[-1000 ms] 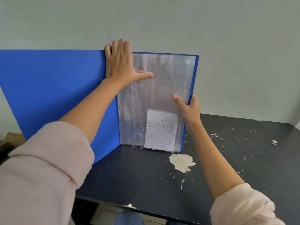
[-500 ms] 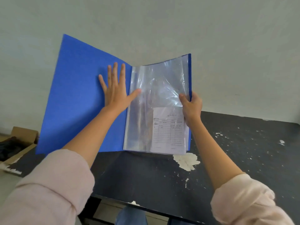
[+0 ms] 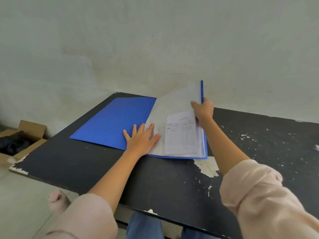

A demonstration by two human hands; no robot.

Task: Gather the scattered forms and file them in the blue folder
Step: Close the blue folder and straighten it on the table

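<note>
Left hand (image 3: pixel 140 138) lies flat with the fingers spread. It presses on the blue folder (image 3: pixel 114 118) at the fold, partly on the blue cover and partly on the clear pockets (image 3: pixel 160 118). Nearer than this hand, a wide strip of the black table (image 3: pixel 155 178) shows up to the near edge. To the hand's right, just before the folder's near right corner, is a white chipped patch (image 3: pixel 207 167).

The folder is open on the table. Its left cover lies flat to the left of the hand, and the cover's left corner comes near the table's left edge. The fold runs from near to far. One form (image 3: pixel 181 133) sits low in the front pocket, with its long axis along the fold and its heading at the far end.

Farther and to the right, the right hand (image 3: pixel 202 110) grips the outer edge of the right half, with the thumb on the pockets and the fingers behind the blue cover. This half is raised from the table. Right of this hand, open table top with white specks stretches away. Beyond both hands stands a pale wall (image 3: pixel 155 40). Far left, on the floor, is an open cardboard box (image 3: pixel 32 130).
</note>
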